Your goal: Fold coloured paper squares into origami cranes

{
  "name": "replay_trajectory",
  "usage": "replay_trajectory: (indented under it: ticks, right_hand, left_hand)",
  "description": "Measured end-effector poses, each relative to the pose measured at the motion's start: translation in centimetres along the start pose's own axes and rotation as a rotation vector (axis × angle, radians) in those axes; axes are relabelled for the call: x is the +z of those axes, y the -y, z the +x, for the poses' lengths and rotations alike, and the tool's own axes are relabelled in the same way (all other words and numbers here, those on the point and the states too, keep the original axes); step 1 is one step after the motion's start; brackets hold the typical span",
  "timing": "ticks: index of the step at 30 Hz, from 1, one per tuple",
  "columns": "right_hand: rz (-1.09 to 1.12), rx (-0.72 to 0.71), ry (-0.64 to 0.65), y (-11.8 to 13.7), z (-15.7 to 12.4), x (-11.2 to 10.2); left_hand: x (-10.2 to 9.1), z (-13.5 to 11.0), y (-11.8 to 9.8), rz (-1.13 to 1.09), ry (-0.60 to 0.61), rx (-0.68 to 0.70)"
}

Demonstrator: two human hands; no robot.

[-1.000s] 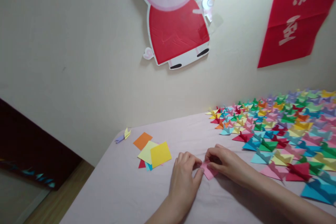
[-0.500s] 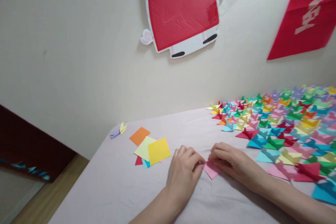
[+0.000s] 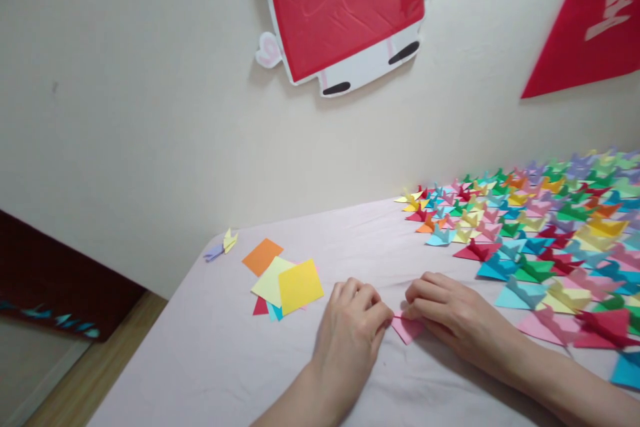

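Note:
A small piece of pink folding paper (image 3: 407, 329) lies on the pale cloth-covered surface (image 3: 200, 347) between my two hands. My left hand (image 3: 356, 320) pinches its upper left corner between thumb and forefinger. On the other side, my right hand (image 3: 443, 307) has its fingers closed on the upper right edge, and they hide part of that edge. A darker pink crease or folded strip runs along the top of the paper. Left of my left hand lie loose square sheets: a yellow sheet (image 3: 301, 285), a pale yellow sheet (image 3: 269, 283) and an orange sheet (image 3: 263, 256), with red and blue corners beneath.
Rows of folded paper cranes (image 3: 533, 270) in many colours fill the right side. Two slim folded pieces (image 3: 223, 247) sit at the far left corner. Behind stands a wall (image 3: 150, 113) with a red cartoon cutout (image 3: 345, 7) and a red banner (image 3: 575, 33).
My right hand's fingers have come down onto the pink paper's top edge, and a folded line shows there now. The whole view has tilted slightly downward.

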State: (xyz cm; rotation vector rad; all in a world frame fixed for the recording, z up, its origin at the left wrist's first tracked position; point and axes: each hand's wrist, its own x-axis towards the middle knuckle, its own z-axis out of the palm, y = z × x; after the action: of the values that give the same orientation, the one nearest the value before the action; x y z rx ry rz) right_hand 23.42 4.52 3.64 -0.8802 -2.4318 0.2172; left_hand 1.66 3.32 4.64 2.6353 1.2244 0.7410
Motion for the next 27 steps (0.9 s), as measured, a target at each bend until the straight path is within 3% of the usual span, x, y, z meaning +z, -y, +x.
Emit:
replay_trajectory:
  ticks: [14,27]
  right_hand:
    - [0.130,0.029,0.023,-0.1,-0.1,-0.7]
    - [0.392,0.409,0.063,0.3,0.8,-1.3]
  left_hand:
    - [-0.4,-1.7,-1.7,0.267,0.050,0.215]
    - [-0.1,-2.2,-1.7,0.238,0.066,0.235]
